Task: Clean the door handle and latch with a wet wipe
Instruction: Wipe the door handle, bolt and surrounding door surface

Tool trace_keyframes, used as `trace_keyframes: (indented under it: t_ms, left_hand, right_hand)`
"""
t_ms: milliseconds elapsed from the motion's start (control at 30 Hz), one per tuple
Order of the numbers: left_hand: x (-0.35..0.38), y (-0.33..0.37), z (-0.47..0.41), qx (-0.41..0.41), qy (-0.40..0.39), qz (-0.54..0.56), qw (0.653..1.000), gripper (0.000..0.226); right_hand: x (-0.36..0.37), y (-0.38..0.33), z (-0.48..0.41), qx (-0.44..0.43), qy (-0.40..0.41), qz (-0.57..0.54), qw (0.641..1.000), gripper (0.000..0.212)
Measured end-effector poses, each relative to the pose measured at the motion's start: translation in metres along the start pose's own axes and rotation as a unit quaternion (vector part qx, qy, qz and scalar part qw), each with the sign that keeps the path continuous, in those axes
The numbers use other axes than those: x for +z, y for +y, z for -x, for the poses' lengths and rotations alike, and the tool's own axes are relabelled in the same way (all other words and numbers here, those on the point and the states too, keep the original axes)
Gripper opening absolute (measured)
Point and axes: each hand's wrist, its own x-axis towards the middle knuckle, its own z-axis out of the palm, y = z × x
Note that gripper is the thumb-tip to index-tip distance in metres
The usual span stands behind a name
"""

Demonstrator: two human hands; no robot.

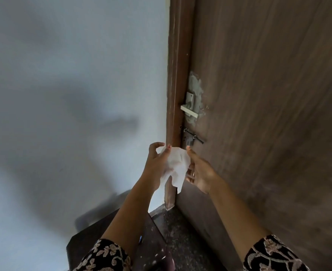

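A white wet wipe (176, 165) hangs spread between both hands in front of the door frame. My left hand (155, 165) pinches its left side and my right hand (199, 171) holds its right edge. Above them on the brown door (268, 94) sits a pale lever handle (189, 110) on a grey patch. A dark sliding latch (193, 136) is fixed just below the handle, right above my right thumb. The wipe touches neither the handle nor the latch.
A pale blue-grey wall (73, 94) fills the left side, with shadows on it. The brown door frame (176, 75) runs vertically between wall and door. Dark speckled floor (180, 231) shows below. A dark piece of furniture (87, 245) stands at the lower left.
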Motion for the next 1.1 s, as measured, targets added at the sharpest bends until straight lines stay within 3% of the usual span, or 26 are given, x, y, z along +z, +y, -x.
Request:
trace_keyframes:
  t_ms: [100, 200, 267, 400, 533, 667, 800, 900, 967, 1000, 1100]
  left_hand:
    - [0.003, 0.003, -0.003, 0.064, -0.028, 0.014, 0.997, 0.029]
    - [0.007, 0.006, -0.012, 0.111, 0.025, -0.048, 0.992, 0.018]
    - [0.010, 0.007, -0.018, 0.121, 0.027, -0.071, 0.990, 0.024]
    - [0.016, 0.010, -0.030, 0.096, -0.007, -0.040, 0.995, 0.014]
    - [0.012, 0.010, -0.057, 0.113, 0.023, -0.063, 0.991, 0.014]
    - [0.008, 0.018, -0.091, 0.112, 0.061, -0.055, 0.990, 0.017]
    - [0.011, 0.040, -0.125, 0.121, 0.019, -0.095, 0.988, 0.026]
    - [0.013, 0.056, -0.147, 0.105, -0.008, -0.098, 0.990, 0.028]
    - [0.013, 0.061, -0.158, 0.095, -0.061, -0.094, 0.989, 0.013]
    - [0.013, 0.061, -0.161, 0.098, -0.086, -0.118, 0.984, 0.006]
    - [0.015, 0.056, -0.173, 0.153, -0.085, -0.257, 0.950, 0.019]
  right_hand:
    - [-0.009, -0.014, -0.001, -0.075, 0.018, -0.045, 0.996, 0.013]
    - [-0.020, -0.028, -0.004, -0.079, 0.053, -0.107, 0.990, 0.011]
    - [-0.026, -0.036, -0.009, -0.075, 0.055, -0.108, 0.990, 0.013]
    - [-0.032, -0.052, -0.019, -0.067, 0.032, -0.019, 0.997, 0.015]
    - [-0.035, -0.072, -0.030, -0.067, 0.030, 0.102, 0.992, 0.016]
    - [-0.030, -0.090, -0.057, -0.142, 0.136, 0.141, 0.970, 0.036]
    - [-0.017, -0.107, -0.075, -0.199, 0.107, 0.176, 0.958, 0.023]
    - [-0.009, -0.115, -0.081, -0.252, 0.117, 0.314, 0.908, 0.029]
    - [-0.005, -0.120, -0.085, -0.297, 0.165, 0.382, 0.859, 0.028]
    - [-0.003, -0.122, -0.085, -0.313, 0.182, 0.394, 0.845, 0.024]
    - [0.001, -0.126, -0.092, -0.327, 0.219, 0.416, 0.820, 0.015]
